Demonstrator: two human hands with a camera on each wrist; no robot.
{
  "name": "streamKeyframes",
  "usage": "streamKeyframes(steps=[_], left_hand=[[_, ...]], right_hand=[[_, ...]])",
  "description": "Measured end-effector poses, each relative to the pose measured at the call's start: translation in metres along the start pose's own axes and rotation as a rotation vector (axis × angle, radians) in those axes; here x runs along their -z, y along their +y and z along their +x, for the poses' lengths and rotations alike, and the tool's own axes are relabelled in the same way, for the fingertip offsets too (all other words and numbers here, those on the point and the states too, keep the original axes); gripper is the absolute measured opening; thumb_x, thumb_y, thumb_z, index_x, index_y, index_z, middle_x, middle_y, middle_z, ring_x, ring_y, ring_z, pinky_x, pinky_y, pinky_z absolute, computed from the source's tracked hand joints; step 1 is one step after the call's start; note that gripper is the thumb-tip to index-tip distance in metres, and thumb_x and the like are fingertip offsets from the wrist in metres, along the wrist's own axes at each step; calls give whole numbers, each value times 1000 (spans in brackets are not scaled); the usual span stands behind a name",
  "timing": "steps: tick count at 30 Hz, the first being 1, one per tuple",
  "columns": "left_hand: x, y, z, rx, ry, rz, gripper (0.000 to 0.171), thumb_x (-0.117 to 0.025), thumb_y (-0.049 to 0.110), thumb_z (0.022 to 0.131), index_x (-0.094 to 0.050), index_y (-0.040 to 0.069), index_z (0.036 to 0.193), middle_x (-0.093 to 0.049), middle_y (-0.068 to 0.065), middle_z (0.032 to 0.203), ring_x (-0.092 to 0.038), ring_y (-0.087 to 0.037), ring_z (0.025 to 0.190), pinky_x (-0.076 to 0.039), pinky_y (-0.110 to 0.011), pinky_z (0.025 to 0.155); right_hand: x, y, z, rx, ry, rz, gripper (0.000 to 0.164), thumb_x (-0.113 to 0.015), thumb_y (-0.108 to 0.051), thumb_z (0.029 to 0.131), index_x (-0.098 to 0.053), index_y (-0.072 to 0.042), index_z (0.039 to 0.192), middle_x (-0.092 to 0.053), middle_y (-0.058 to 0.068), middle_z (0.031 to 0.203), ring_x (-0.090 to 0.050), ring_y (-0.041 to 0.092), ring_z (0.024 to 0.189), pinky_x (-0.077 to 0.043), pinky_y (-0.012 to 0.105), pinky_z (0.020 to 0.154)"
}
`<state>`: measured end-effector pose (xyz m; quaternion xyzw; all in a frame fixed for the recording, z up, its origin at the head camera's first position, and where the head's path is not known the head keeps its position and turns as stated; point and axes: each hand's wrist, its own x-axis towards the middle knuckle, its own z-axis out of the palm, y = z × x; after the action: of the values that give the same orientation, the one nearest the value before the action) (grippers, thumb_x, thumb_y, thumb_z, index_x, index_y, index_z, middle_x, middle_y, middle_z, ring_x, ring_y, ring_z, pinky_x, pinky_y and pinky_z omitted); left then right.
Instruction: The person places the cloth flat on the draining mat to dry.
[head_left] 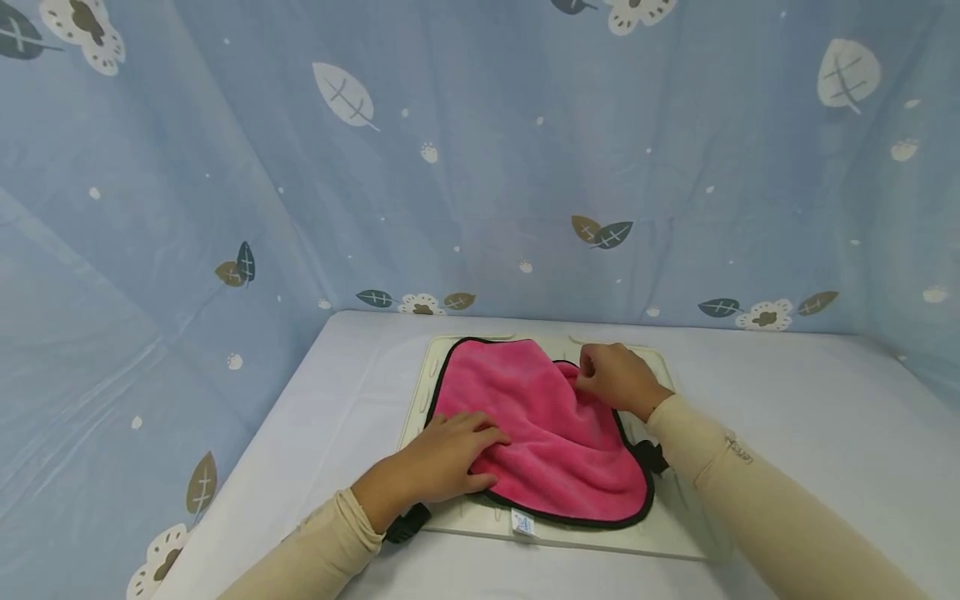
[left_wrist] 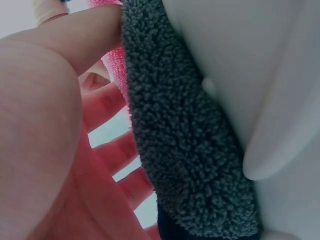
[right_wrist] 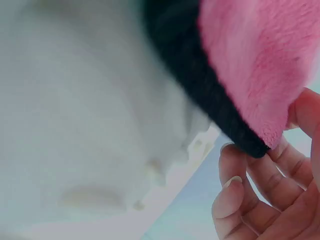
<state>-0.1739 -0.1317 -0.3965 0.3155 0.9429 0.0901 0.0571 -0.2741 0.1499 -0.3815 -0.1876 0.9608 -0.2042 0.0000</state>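
A pink plush cleaning cloth (head_left: 547, 442) with black edging lies rumpled over a cream ridged plastic board (head_left: 675, 533). Its grey underside (left_wrist: 175, 120) shows in the left wrist view. My left hand (head_left: 450, 458) rests with spread fingers on the cloth's near left part, the thumb by its edge. At the far right, my right hand (head_left: 618, 375) pinches a raised corner of the cloth. That corner (right_wrist: 260, 130) appears between thumb and fingers in the right wrist view. A small white label (head_left: 522, 522) sticks out from the near edge.
The board lies on a white-covered table (head_left: 810, 417). A blue curtain (head_left: 480, 167) printed with leaves and flowers stands behind the table and along its left side. Black wrist mounts (head_left: 407, 523) are seen below both wrists.
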Motion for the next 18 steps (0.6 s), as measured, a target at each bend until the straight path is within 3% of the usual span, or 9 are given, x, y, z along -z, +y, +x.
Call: streamKeyframes(steps=[18], left_hand=[[1, 1, -1, 1, 13, -7, 46, -72, 40, 91, -62, 27, 133, -56, 3, 133, -54, -19, 128, -43, -56, 105]], right_hand=[[26, 30, -15, -76, 53, -73, 10, -67, -9, 81, -59, -9, 75, -59, 3, 67, -51, 18, 62, -40, 31, 56]])
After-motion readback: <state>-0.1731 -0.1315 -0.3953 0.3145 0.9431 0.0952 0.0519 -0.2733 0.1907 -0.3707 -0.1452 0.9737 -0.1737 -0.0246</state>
